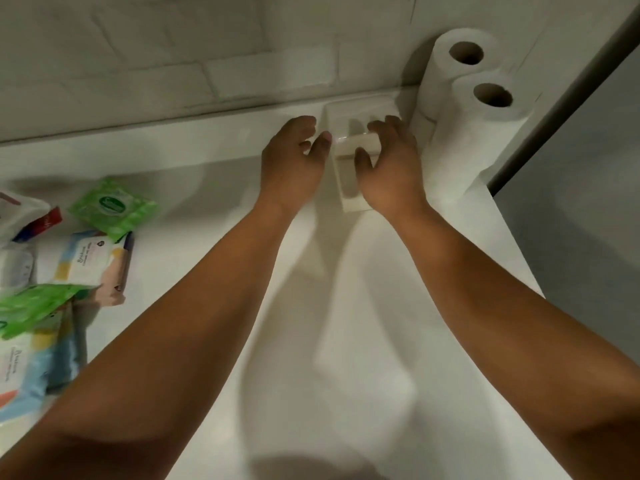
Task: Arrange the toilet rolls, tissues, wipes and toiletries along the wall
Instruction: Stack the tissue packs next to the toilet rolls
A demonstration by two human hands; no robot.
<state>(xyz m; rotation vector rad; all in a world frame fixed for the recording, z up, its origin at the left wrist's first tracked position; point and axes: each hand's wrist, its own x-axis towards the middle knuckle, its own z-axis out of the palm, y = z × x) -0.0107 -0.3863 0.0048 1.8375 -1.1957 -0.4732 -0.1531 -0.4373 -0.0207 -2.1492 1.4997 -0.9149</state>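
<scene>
While the white counter (214, 161) is running along the tiled wall (156, 46), two rolls (478, 147) are standing upright at its far right end, touching each other. One white box (347, 183) is lying just left of them, its far end at the wall. At the left, two pastel packs (97, 265), two green packs (112, 206) and one red-and-white pack (24, 216) are lying heaped. Both arms are reaching far. The left hand (294, 161) and right hand (391, 164) are flanking the box, fingers spread and relaxed, gripping nothing; blur is hiding any contact.
</scene>
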